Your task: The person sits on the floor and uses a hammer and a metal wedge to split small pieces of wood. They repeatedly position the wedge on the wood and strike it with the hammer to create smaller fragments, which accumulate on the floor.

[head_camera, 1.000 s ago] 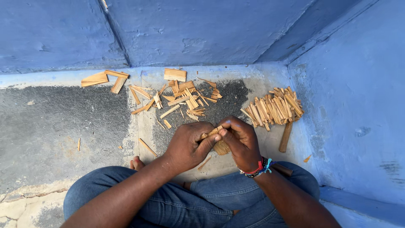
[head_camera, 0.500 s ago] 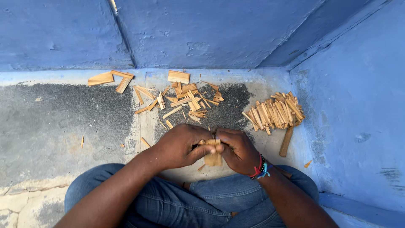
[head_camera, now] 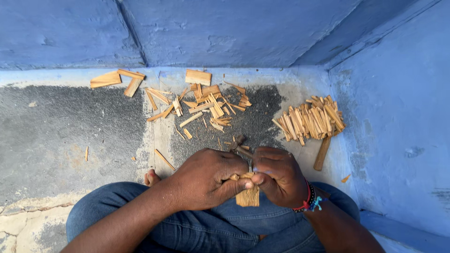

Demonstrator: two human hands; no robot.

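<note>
Over a lap in blue jeans, the left hand [head_camera: 206, 180] and right hand [head_camera: 277, 177] meet, fingers of both clenched around one small flat tan block of wood [head_camera: 247, 196] held between them. A dark tool tip [head_camera: 239, 140] pokes out above the knuckles. On the grey floor: one neat heap of split sticks [head_camera: 311, 119], one loose scatter of offcuts [head_camera: 206, 105].
</note>
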